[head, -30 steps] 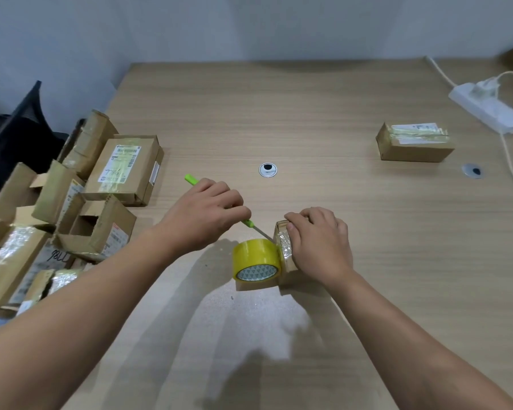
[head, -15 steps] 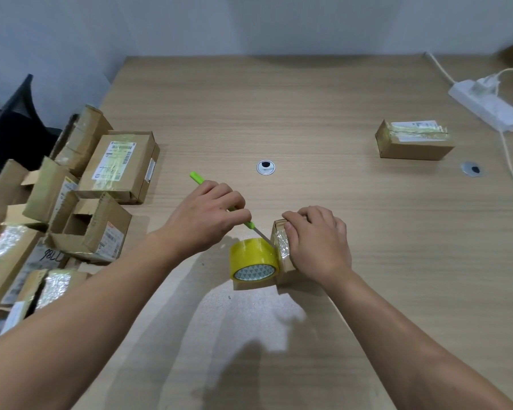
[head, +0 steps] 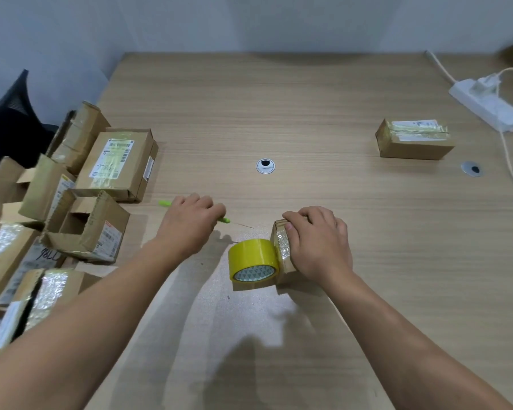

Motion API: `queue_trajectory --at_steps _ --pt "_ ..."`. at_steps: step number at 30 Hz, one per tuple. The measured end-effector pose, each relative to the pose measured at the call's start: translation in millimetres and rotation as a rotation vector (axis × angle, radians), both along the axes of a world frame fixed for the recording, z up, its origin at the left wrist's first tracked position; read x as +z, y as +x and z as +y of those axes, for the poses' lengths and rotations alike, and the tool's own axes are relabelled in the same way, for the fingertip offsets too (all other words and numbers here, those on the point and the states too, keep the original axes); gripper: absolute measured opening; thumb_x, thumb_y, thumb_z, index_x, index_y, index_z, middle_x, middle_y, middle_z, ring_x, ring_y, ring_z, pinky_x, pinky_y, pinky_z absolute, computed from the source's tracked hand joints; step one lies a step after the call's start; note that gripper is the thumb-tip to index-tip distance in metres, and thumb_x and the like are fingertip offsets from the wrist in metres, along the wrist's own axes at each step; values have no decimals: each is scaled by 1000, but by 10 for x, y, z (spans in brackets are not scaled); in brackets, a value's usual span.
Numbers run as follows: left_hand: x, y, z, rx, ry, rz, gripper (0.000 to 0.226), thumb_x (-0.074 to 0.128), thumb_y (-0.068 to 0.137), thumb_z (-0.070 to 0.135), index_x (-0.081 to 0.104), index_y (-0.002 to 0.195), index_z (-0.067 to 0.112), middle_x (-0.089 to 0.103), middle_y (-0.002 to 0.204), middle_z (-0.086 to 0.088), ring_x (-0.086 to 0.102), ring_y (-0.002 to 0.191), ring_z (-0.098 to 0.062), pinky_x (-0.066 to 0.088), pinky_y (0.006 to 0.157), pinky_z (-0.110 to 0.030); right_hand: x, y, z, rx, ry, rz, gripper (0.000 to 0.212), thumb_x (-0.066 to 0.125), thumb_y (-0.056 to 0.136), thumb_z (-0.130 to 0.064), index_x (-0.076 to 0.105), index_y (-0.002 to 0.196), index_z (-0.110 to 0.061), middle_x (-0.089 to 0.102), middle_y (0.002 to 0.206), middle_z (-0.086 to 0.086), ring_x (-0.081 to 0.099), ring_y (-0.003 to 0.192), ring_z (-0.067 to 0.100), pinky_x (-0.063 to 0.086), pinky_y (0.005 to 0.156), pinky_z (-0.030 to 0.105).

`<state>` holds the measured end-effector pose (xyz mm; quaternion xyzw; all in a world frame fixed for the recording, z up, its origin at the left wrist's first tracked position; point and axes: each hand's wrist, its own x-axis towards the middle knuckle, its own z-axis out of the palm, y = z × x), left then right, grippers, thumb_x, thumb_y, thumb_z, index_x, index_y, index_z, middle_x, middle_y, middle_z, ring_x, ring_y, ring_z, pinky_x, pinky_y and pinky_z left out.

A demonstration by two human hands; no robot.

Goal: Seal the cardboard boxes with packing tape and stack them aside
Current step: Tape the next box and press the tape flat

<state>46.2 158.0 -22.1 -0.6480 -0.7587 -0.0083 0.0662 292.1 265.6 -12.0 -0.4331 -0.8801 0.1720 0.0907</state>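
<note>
Your small cardboard box (head: 282,255) sits near the front middle of the wooden table (head: 279,113), under your right hand (head: 317,241). That hand's fingers curl over the top of the box and hold it down. The yellow tape roll (head: 253,260) stands on its edge and touches the left side of the box. The box looks light and a little soft, so it may dent if you squeeze hard. The shiny tape on it may be slippery too. Take it by its two long sides, with your fingers on bare cardboard. Your left hand (head: 190,223) grips a green cutter (head: 224,220), and its thin blade points toward the box. The blade is sharp, so keep it away from your fingers. Half a second ago the blade tip was right at the box, next to the roll. Now your left hand has pulled back to the left, and the blade is apart from the box. The box, the roll and your right hand are where they were. I think the tape is cut. A sealed box (head: 412,140) waits far off to the right.
</note>
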Motion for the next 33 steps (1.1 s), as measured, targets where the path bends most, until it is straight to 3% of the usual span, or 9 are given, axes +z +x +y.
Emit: queue_trajectory --at_steps 3,7,12,16,19,21,23,27,33 --pt "-305 100 -147 298 -272 -252 20 58 94 17 59 112 24 60 103 -5 59 98 -31 43 73 -37 -11 9 0 4 5 -2 38 34 102 -40 62 127 -35 55 122 -6 39 127 16 22 110 43" --pt "-683 258 -282 485 -381 -558 24 64 93 22 64 116 14 55 110 -12 56 102 -31 41 80 -33 -13 9 -1 -4 3 0 38 34 102 -40 63 126 -35 56 123 -6 39 128 17 22 110 43" --pt "-859 427 -430 559 -341 -496 20 61 95 27 59 111 15 56 99 -5 56 94 -27 45 71 -35 -14 -1 5 -4 -10 -5 44 30 97 -43 63 125 -35 56 121 -7 40 127 16 23 109 43" --pt "-735 376 -374 609 -436 -450 23 63 91 29 50 104 17 60 108 -8 54 94 -27 47 73 -37 -34 -5 11 -5 11 1 42 32 98 -43 63 124 -35 56 120 -7 41 125 16 24 108 44" --pt "-407 293 -130 689 -176 -664 20 60 91 23 60 109 16 65 108 -6 56 91 -23 41 75 -28 -44 -8 5 -11 14 20 41 33 97 -43 64 123 -35 57 120 -6 41 124 17 25 106 44" --pt "-54 357 64 622 76 -1030 11 63 90 20 66 100 19 67 96 3 59 85 -12 42 71 -17 -40 -8 2 -13 21 30 39 35 97 -42 65 121 -35 58 119 -6 43 123 17 26 105 44" --pt "272 480 224 397 -4 -1277 8 66 89 14 70 94 19 65 90 8 58 84 -4 43 72 -12 -26 -14 1 -4 12 16 39 35 97 -42 64 122 -35 57 119 -6 42 124 17 25 105 44" --pt "410 647 423 199 -449 -1292 4 72 89 17 72 92 18 68 92 5 60 84 -7 47 78 -23 -21 -4 -5 -7 26 18 38 35 97 -42 64 121 -36 57 118 -8 42 123 16 26 104 44" --pt "275 687 431 231 -471 -1347 10 70 91 13 69 83 19 66 84 5 59 81 -11 47 76 -28 -32 3 -18 -28 69 25 40 33 96 -43 66 117 -36 60 113 -8 47 119 16 32 103 44"
